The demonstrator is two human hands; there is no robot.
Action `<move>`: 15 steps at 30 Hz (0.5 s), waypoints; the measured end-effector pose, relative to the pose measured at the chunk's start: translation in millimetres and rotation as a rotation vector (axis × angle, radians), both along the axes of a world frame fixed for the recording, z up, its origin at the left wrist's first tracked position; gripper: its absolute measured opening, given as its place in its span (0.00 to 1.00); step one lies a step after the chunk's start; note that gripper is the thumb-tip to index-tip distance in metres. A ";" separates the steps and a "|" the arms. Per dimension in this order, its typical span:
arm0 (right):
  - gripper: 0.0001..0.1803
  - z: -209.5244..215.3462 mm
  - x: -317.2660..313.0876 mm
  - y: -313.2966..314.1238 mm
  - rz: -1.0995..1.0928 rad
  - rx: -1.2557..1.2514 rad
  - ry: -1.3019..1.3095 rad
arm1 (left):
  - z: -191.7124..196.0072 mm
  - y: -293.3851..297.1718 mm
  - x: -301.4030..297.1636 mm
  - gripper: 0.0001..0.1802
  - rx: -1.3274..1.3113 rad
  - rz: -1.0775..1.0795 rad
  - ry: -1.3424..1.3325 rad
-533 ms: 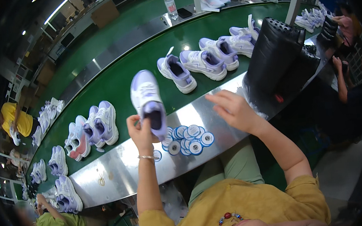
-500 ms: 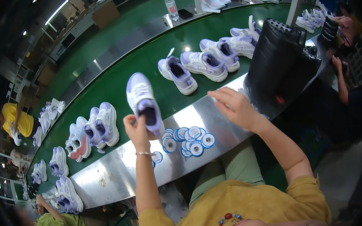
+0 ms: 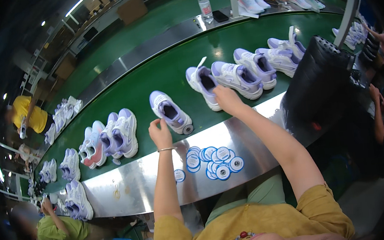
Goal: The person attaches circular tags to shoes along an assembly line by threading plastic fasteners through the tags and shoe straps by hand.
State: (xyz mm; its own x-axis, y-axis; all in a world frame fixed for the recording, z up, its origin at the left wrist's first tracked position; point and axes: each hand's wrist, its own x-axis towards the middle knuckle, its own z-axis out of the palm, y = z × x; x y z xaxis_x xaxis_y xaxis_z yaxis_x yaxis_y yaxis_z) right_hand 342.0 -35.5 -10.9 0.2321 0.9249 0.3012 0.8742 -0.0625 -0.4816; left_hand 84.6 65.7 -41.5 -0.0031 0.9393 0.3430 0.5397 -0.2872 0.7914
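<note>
A white and lilac sneaker (image 3: pixel 171 109) rests on the green belt, toe pointing away, with a round tag (image 3: pixel 187 129) at its heel. Just beside that heel is my left hand (image 3: pixel 160 135), fingers loosely curled with a gap at the tips and nothing visible between them. My right hand (image 3: pixel 227 100) reaches over the belt and grips the heel of another sneaker (image 3: pixel 202 86) whose pull loop stands up; its fingertips are partly hidden inside the collar. Round blue-rimmed white tags (image 3: pixel 222 171) lie in a loose pile on the metal ledge (image 3: pixel 134 187) nearer me.
More lilac sneakers (image 3: pixel 254 69) stand to the right, and several pairs (image 3: pixel 122 133) to the left. A black padded object (image 3: pixel 312 82) rises at the right. A water bottle (image 3: pixel 205 9) and dark phone (image 3: pixel 220 16) sit on the far ledge. Co-workers are at both sides.
My left hand has set the sneaker down on the belt and let go; a round tag now shows at its heel. My right hand has moved forward and left onto another sneaker.
</note>
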 end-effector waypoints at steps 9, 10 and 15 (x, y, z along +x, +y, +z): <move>0.06 82.1 -50.7 -178.7 0.148 0.434 -0.189 | 58.7 -138.1 33.3 0.12 -0.115 -0.395 -0.280; 0.06 84.0 -51.2 -189.9 0.127 0.428 -0.206 | 68.9 -147.9 44.5 0.12 -0.196 -0.456 -0.318; 0.10 62.5 -75.9 -262.1 0.195 0.027 -0.177 | 62.1 -207.3 68.8 0.23 -0.214 -0.738 -0.309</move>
State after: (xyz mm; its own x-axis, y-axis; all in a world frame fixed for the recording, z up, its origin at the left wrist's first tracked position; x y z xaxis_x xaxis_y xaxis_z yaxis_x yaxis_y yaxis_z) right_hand 266.1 -297.6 51.6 -0.0081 0.9381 0.3463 0.9392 0.1260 -0.3193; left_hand 153.5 -141.6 20.7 0.5756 0.7815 0.2409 0.0207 -0.3084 0.9510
